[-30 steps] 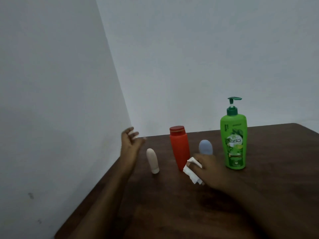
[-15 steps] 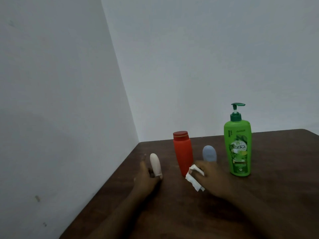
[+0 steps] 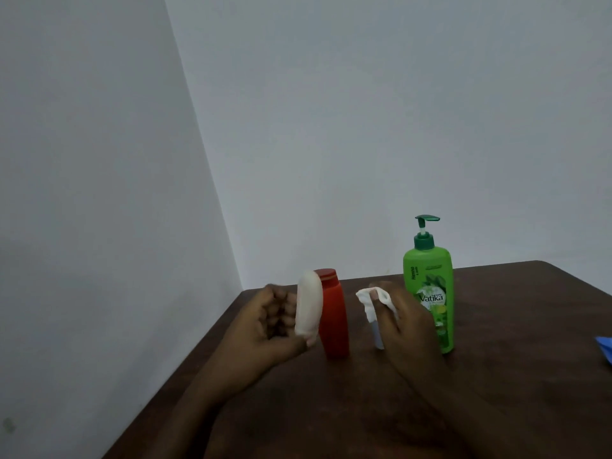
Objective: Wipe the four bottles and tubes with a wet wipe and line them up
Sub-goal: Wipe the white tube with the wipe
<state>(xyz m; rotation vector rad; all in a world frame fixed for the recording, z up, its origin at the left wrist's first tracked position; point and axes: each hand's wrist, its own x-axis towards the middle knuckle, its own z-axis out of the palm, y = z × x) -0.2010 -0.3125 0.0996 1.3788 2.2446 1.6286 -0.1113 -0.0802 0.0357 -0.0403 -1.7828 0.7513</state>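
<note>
Your left hand (image 3: pixel 265 326) has its fingers curled round a small cream-white rounded plastic tube (image 3: pixel 308 303), thumb at its lower end, holding it upright just in front of the red plastic bottle with a red cap (image 3: pixel 334 319). Your right hand (image 3: pixel 410 329) pinches a crumpled white wet wipe (image 3: pixel 371 303) at its fingertips. A pale blue tube (image 3: pixel 378 339) shows only as a sliver beneath them. The tall green pump bottle (image 3: pixel 430 276) stands just behind the knuckles on the dark wooden table (image 3: pixel 513 359).

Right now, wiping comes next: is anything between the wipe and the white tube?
Only the red bottle, between the white tube (left hand) and wet wipe (right hand); the tube overlaps it, so it's likely behind.
</note>
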